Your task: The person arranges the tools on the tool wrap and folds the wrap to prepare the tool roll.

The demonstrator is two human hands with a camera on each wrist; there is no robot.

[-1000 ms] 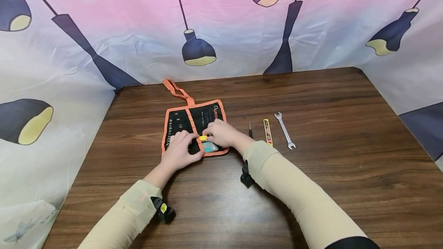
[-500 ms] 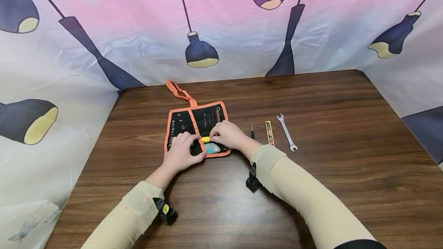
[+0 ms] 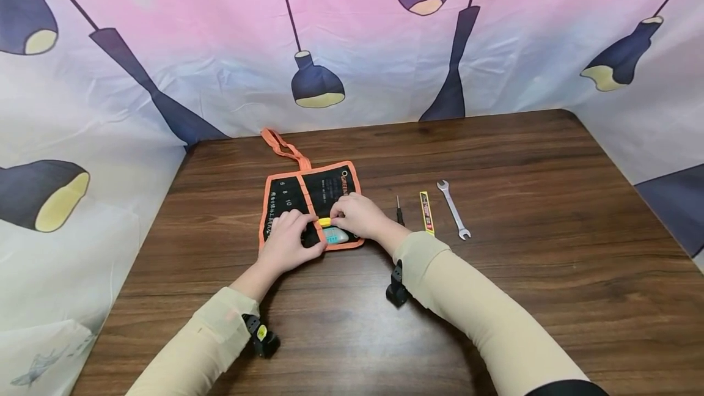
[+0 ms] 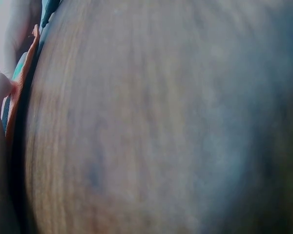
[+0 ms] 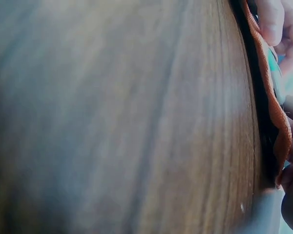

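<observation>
A black tool pouch with orange trim and an orange strap lies flat on the table. My left hand rests over its left half, thumb and forefinger pinching the orange-edged pocket band in the middle. Just right of that band, my right hand pinches a small yellow object, whose left end meets the band; its kind cannot be told. Below it, a grey-and-teal tool lies against the pouch, its left end at the band. Both wrist views catch only the pouch's orange edge and some fingers.
Right of the pouch, a small black-handled screwdriver, a narrow yellow printed packet and an open-ended wrench lie in a row. Part of the packet is behind the right sleeve. A printed cloth hangs behind the wooden table.
The head view shifts slightly. Both hands keep their places on the pouch, and the right hand still pinches the yellow object at the band with little visible movement.
</observation>
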